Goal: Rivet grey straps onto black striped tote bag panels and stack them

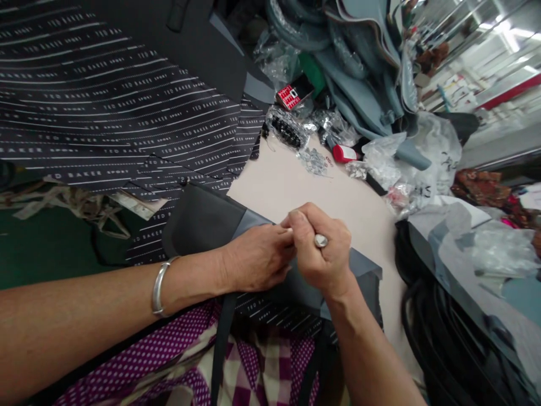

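Observation:
My left hand (253,259) rests on a black and grey bag piece (211,223) at the table's near edge, its fingers curled under my right hand. My right hand (323,248) is closed in a fist round a slim silver-ended tool (320,241), its white tip pinched where the two hands meet on the bag's grey panel (363,262). A silver bangle (159,286) sits on my left wrist. The bag's black straps (222,338) hang down over my purple patterned lap.
Printed black lining fabric (105,113) covers the left. A beige tabletop (296,186) holds plastic bags of small hardware (289,129), a red-and-white tube (344,153) and a red box (289,96). Grey bag parts (359,56) pile at the back; black straps (439,332) lie right.

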Action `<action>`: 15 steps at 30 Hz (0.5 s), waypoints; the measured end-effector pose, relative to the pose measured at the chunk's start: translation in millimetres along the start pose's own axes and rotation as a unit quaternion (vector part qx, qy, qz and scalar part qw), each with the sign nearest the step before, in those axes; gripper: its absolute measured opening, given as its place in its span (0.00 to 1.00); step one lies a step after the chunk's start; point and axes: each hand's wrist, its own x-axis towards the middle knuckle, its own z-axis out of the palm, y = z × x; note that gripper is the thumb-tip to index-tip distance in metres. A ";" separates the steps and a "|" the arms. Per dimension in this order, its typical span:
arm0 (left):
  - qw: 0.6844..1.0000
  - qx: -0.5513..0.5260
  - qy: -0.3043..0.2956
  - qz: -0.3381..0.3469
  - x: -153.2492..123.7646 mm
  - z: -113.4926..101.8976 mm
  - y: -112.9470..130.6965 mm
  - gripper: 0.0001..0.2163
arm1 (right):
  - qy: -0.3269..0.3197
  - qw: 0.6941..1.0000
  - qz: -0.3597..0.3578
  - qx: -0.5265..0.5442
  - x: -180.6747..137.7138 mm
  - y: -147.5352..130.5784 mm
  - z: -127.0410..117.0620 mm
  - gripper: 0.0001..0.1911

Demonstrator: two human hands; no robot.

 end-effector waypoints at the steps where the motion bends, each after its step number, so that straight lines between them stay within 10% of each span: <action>1: 1.000 -0.010 -0.006 -0.005 0.0 -2.1 -0.3 0.09 | 0.030 0.999 0.023 0.033 -0.5 0.6 -4.0 0.13; 9: 0.998 -0.027 0.022 -0.044 -2.6 -8.5 2.1 0.03 | 0.303 0.906 0.009 0.295 -6.8 2.2 -13.6 0.11; 15: 0.998 -0.028 0.020 -0.061 -2.7 -7.8 0.5 0.03 | 0.050 0.962 0.267 0.040 -31.5 5.9 -37.0 0.15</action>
